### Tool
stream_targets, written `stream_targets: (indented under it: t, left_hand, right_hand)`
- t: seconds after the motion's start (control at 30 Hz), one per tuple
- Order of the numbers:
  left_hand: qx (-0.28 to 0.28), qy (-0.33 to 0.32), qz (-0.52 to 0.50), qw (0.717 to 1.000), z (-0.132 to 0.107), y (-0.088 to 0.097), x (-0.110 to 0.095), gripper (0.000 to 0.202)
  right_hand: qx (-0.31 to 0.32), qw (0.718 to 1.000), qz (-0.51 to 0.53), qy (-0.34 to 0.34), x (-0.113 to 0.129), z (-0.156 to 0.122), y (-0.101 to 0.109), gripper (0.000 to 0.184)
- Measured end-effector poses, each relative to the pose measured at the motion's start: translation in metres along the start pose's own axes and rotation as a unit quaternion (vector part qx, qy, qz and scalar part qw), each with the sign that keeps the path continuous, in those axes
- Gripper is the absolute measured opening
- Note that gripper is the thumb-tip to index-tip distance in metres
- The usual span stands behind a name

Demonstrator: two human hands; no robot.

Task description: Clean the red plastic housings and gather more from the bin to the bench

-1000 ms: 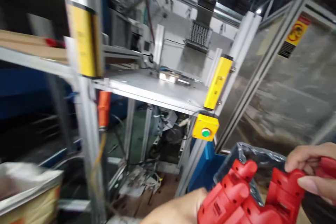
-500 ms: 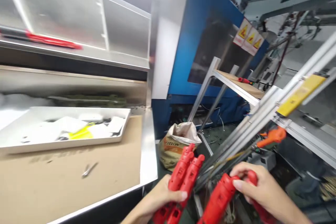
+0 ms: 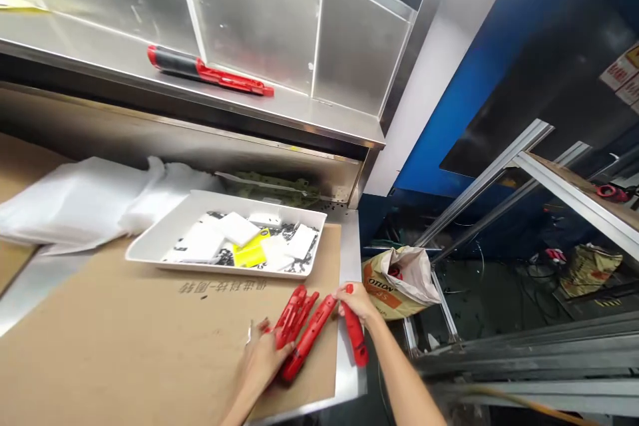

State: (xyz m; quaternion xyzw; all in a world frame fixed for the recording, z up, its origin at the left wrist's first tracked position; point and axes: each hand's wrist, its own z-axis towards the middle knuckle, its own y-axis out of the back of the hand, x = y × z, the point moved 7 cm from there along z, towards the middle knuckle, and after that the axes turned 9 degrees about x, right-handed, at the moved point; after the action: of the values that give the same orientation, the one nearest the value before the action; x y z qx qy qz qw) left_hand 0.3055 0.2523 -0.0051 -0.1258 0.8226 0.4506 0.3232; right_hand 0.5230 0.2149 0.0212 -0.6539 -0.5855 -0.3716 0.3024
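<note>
Left hand point(image 3: 259, 363) closed around red plastic moldings point(image 3: 292, 316), resting on cardboard sheet point(image 3: 110, 333). Right hand point(image 3: 357, 303) gripped two more moldings point(image 3: 355, 339) at sheet's edge. White tray point(image 3: 259, 203) lay just beyond both grips.

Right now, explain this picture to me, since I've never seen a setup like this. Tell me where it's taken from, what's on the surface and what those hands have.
This picture comes from a camera worn on a person's head, looking forward and down, so you see roughly what the wearer sees. No machine is handling anything here, only two bare hands. The left hand and the right hand are both on red moulded plastic parts lying on a cardboard sheet; I cannot tell how firmly they grip. The sheet lies on a stainless steel bench. Behind the parts sits a white tray holding white and yellow pieces, with white plastic sheeting to its left. Above, a red-and-black tool lies on a steel shelf.
</note>
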Motion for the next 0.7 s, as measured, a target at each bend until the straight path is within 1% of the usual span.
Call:
stream_targets:
  t: [0.07,0.13,0.2,0.27,0.37,0.53,0.63,0.67,0.7]
  left_hand:
    - [-0.014,0.007,0.018,1.000,0.003,-0.001,0.003,0.024]
    - [-0.028,0.004,0.026,0.999,0.002,-0.004,0.002,0.030]
    - [-0.041,-0.002,0.026,0.999,-0.001,-0.006,0.001,0.031]
    - [-0.051,-0.004,0.023,0.998,-0.005,-0.006,-0.001,0.029]
    - [-0.071,0.008,0.023,0.997,-0.011,-0.003,-0.001,0.035]
    - [-0.108,0.010,0.008,0.994,-0.020,0.012,-0.009,0.057]
    - [-0.110,-0.014,-0.038,0.993,-0.030,0.019,-0.027,0.065]
    - [-0.096,-0.030,-0.064,0.993,-0.034,0.018,-0.038,0.068]
    - [-0.069,-0.051,-0.097,0.992,-0.039,0.013,-0.050,0.073]
  right_hand:
    - [0.007,1.000,0.014,-0.016,-0.008,0.019,-0.012,0.017]
    - [0.005,0.999,0.030,-0.026,-0.014,0.031,-0.021,0.018]
    - [-0.008,0.999,0.045,-0.030,-0.018,0.037,-0.024,0.022]
    - [-0.031,0.997,0.059,-0.029,-0.022,0.037,-0.023,0.025]
    - [-0.067,0.994,0.083,-0.029,-0.029,0.028,-0.016,0.025]
    - [-0.094,0.986,0.134,-0.024,-0.036,0.004,-0.004,0.020]
    - [-0.112,0.980,0.163,0.002,-0.028,-0.016,0.005,0.018]
    - [-0.112,0.978,0.172,0.017,-0.022,-0.023,0.008,0.019]
    - [-0.108,0.977,0.181,0.036,-0.015,-0.032,0.011,0.021]
